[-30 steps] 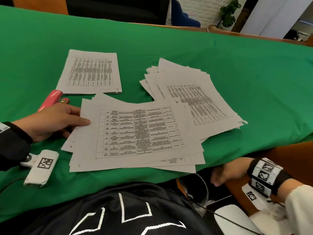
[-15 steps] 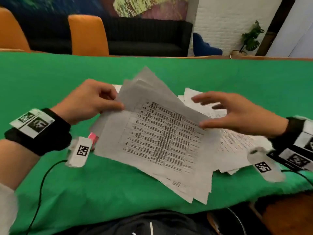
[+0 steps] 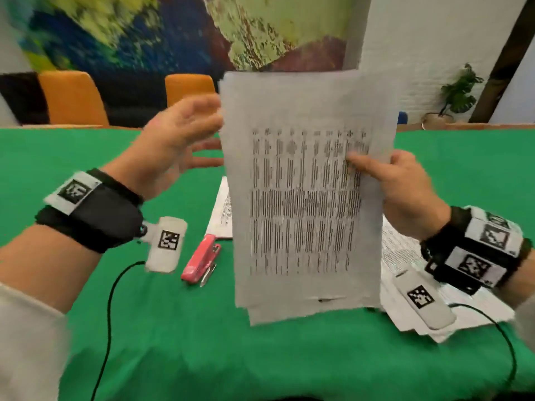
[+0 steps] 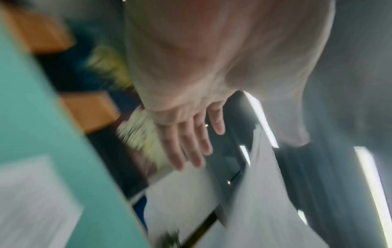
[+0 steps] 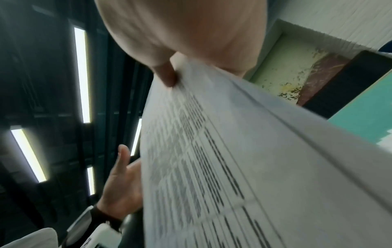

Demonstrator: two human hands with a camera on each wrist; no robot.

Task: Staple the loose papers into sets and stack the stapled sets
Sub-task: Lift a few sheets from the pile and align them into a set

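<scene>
A sheaf of printed papers (image 3: 307, 198) stands upright above the green table, its lower edge near the cloth. My right hand (image 3: 396, 183) grips its right edge, thumb on the front page; the right wrist view shows that thumb pinching the sheaf of papers (image 5: 254, 167). My left hand (image 3: 179, 140) is blurred, with straight fingers spread against the sheaf's left edge. In the left wrist view the left hand (image 4: 191, 142) has flat, extended fingers. A red stapler (image 3: 201, 260) lies on the cloth, left of the sheaf. More loose papers (image 3: 405, 270) lie behind it at right.
The green tablecloth (image 3: 202, 342) covers the table. A stapled set (image 3: 223, 212) lies partly hidden behind the sheaf. Orange chairs (image 3: 72, 96) stand beyond the far edge. Black cables (image 3: 110, 314) run from both wrists over the front of the cloth.
The sheaf rose from a tilted lift to upright. My right hand took hold of its right edge. My left hand released its pinch and now lies flat against the left edge.
</scene>
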